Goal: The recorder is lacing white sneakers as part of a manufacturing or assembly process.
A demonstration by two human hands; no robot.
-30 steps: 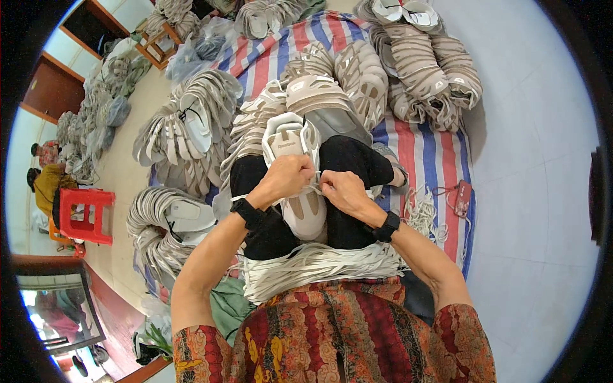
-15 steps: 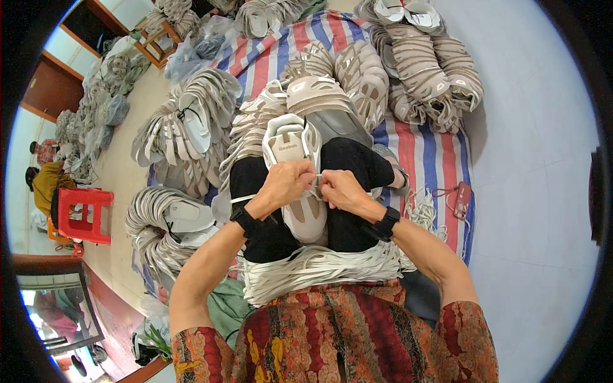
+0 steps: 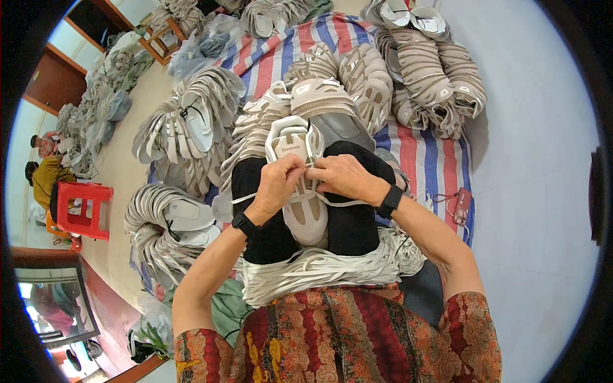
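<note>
Between my black-trousered knees rests a beige and white shoe upper (image 3: 308,220), its toe toward me. My left hand (image 3: 278,184) pinches at the left side of its lacing area, closed on a white shoelace (image 3: 245,198) whose end sticks out to the left. My right hand (image 3: 348,179) is closed too, its fingertips at the right row of eyelets, and a length of lace trails from beneath it to the right. The fingertips of both hands nearly meet over the tongue. Across my lap lies a thick bundle of white laces (image 3: 319,276).
Stacked shoe uppers stand ahead (image 3: 322,96), at the left (image 3: 191,118) and far right (image 3: 424,67) on a striped sheet (image 3: 426,159). A red device (image 3: 461,205) lies right. Farther left are a red stool (image 3: 84,207) and a person in yellow (image 3: 48,182).
My right hand has turned flatter and moved slightly up and right over the eyelets. A loop of lace now shows below it. My left hand stays near the same spot.
</note>
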